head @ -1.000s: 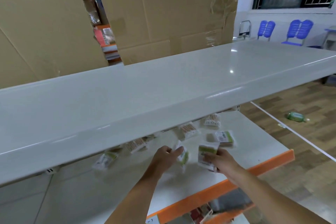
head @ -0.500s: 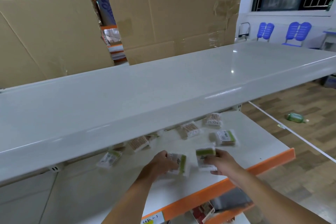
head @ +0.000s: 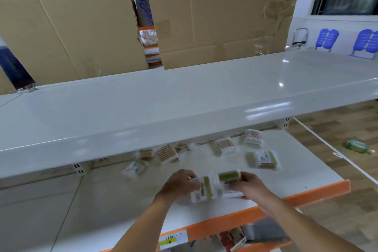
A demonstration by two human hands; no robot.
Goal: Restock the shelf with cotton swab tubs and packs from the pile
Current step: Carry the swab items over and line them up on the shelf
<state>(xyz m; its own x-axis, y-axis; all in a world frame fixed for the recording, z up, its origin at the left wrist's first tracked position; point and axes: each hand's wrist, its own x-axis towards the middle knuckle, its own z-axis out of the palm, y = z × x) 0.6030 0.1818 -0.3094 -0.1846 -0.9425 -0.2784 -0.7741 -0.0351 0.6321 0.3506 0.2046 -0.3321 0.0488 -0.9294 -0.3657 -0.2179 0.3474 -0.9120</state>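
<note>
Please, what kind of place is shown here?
Probably a shop or its stockroom: white metal shelving with an orange price rail and a handwritten tag, cotton swab packs scattered on it, and big cardboard sheets behind.

Only 1 head-worn view existed: it looked forward and down from above the upper shelf (head: 184, 108), close over the lower shelf (head: 296, 170) where both forearms reached.

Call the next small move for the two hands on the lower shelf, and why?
Probably set both packs down side by side near the orange edge. The left hand grips one pack, the right hand another, both low over the shelf, with loose packs scattered behind.
</note>
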